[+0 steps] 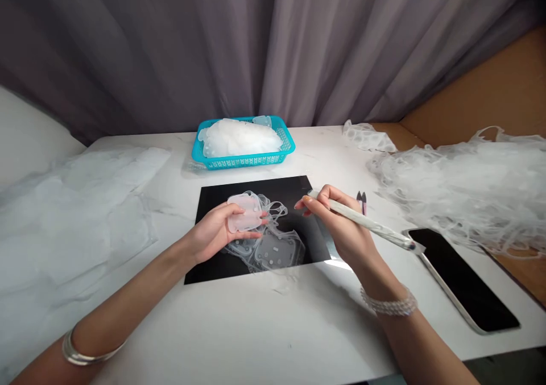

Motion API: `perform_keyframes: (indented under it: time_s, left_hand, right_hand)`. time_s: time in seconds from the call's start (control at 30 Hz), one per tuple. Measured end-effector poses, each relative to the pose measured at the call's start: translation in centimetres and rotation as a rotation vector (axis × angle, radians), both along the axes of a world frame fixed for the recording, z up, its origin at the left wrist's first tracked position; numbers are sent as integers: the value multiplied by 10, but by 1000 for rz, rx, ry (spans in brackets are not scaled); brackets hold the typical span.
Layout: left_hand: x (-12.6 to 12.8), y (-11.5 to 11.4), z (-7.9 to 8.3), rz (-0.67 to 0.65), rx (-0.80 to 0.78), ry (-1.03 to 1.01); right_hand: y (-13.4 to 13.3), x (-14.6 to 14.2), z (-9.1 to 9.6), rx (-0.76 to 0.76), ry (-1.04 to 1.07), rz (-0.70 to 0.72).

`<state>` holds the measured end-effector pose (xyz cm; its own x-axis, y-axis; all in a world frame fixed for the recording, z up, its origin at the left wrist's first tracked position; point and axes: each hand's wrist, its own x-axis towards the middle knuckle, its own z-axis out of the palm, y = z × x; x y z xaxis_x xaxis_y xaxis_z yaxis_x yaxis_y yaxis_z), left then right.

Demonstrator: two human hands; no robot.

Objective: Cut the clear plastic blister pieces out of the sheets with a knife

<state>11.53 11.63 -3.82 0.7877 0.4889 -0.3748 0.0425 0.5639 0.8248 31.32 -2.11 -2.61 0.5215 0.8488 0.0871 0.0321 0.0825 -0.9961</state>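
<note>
My left hand (215, 231) is closed around a translucent pinkish silicone piece (245, 212), held up over a black mat (222, 203). Thin clear trim strands (277, 208) hang from the piece's right side. My right hand (336, 226) grips a long white pen-shaped tool (371, 224) like a pencil, its tip pointing left toward the strands. More clear silicone pieces with small holes (273, 251) lie on the mat under my hands.
A turquoise basket (243, 158) holding white translucent pieces stands behind the mat. A large heap of clear trimmings (460, 186) fills the right side. A dark phone (463, 280) lies at the right, small snips (362, 200) beside the mat, plastic sheets (77, 208) at the left.
</note>
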Motion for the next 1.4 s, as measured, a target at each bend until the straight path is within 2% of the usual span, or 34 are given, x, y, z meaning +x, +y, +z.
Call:
perform_keyframes:
  time_s: [0.07,0.1,0.23,0.27,0.3,0.33,0.37,0.43,0.53,0.57,0.63,0.8,0.97,1.2,1.3,1.4]
  left_hand:
    - [0,-1,2,-17,209,35]
    - [1,-4,3,-37,366,67]
    - [8,-27,4,-155,1242,201]
    - [10,-33,2,-193,1403,195]
    - [11,-38,1,-216,1493,174]
    - [12,-42,0,-218,1499,147]
    - [13,-44,-1,-196,1425,119]
    - [13,-42,2,-120,1088,56]
    - [11,-34,12,-85,450,-60]
    - [10,-32,15,-89,290,-83]
    - [9,-31,21,-94,109,-78]
    - [10,-38,23,-129,82,16]
    - [11,-36,21,-75,45,11]
    - [6,-33,19,-13,36,11]
    - [14,-6,31,133,147,-26]
    - [37,43,51,391,297,-146]
  right_hand:
    - [-1,1,1,0,21,2]
    - [-2,-1,1,-8,55,20]
    - [-1,-12,-2,-31,333,189]
    - [-1,-14,-4,-9,396,217]
    - [0,-15,-6,24,440,225]
    - [0,-14,-8,61,466,216]
    - [0,-13,-9,92,478,198]
    - [-1,-8,-10,126,477,164]
    - [-4,-2,-6,148,478,152]
    - [-4,-1,-4,150,482,151]
    - [-4,-1,0,149,488,147]
    - [-4,-4,0,116,496,152]
    - [-1,0,-2,79,539,147]
    - [2,6,-1,54,596,-28]
    - [3,8,-1,60,565,-97]
    - [3,9,-3,55,509,-102]
